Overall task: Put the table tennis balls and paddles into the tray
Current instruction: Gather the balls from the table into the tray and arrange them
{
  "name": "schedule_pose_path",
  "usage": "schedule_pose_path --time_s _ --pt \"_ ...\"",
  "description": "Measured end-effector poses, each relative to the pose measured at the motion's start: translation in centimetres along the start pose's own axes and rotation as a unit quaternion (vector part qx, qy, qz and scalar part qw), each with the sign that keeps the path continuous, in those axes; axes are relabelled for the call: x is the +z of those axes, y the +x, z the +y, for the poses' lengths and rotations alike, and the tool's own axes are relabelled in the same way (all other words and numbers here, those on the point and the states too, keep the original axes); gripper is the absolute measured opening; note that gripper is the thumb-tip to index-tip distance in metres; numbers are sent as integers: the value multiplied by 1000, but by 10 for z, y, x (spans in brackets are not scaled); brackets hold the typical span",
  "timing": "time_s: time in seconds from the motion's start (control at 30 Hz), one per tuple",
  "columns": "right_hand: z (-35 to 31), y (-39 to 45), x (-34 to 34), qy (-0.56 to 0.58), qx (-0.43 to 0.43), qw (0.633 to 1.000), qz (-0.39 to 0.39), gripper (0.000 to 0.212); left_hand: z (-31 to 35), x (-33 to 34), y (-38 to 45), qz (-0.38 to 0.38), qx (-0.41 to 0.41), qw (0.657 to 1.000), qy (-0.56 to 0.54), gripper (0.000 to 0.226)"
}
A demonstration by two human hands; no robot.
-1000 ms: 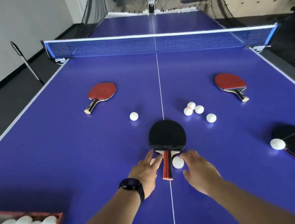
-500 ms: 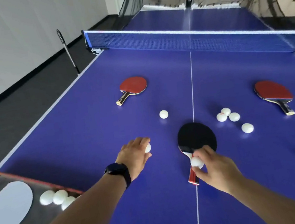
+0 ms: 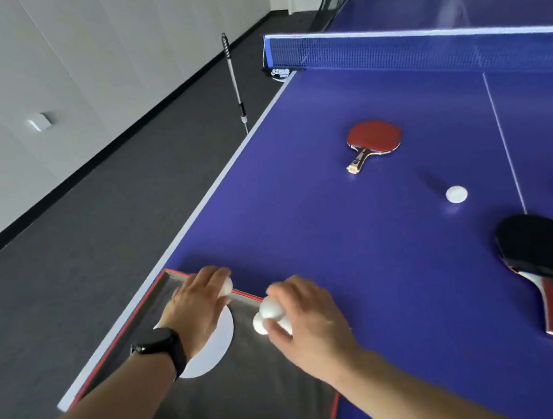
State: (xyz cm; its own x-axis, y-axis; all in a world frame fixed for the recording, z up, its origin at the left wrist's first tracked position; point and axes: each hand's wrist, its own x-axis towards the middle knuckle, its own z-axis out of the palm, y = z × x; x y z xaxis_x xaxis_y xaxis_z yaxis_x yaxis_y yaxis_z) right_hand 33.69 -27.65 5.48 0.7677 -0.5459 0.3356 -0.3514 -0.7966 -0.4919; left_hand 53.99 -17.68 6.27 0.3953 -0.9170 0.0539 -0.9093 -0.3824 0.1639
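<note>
Over the tray at near left, left hand and right hand each curl around a ball; a white disc lies inside.

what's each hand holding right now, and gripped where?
Left hand: one white ball at its fingertips. Right hand: a white ball between thumb and fingers. Both over the tray.

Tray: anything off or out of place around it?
Nothing stands out. The tray sits flat at the table's near left corner, both hands over its far edge: left hand holds one ball, right hand holds balls. Nothing looks spilled or damaged.
</note>
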Motion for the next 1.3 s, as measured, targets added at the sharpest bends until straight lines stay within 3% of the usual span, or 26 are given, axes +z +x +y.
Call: schedule_pose_path --time_s 0.17,0.47,0.77,0.9,1.03,1.3 --pt "-30 18 74 -73 -80 993 -34 28 -36 34 -12 -6 35 999 6 46" --pt "-13 19 100 -234 -47 967 -85 47 -45 53 -11 -12 118 993 23 48" --pt "-20 22 91 -223 2 968 -116 73 -37 51 -3 -39 122 991 -35 70" --pt "-13 22 50 -173 -4 982 -73 70 -33 18 4 -32 125 991 32 79" --pt "42 19 -27 -184 74 979 -39 68 -6 -26 47 15 106 992 61 81" --pt "208 -54 -198 -198 282 939 -11 66 200 -28 154 23 162 986 11 51"
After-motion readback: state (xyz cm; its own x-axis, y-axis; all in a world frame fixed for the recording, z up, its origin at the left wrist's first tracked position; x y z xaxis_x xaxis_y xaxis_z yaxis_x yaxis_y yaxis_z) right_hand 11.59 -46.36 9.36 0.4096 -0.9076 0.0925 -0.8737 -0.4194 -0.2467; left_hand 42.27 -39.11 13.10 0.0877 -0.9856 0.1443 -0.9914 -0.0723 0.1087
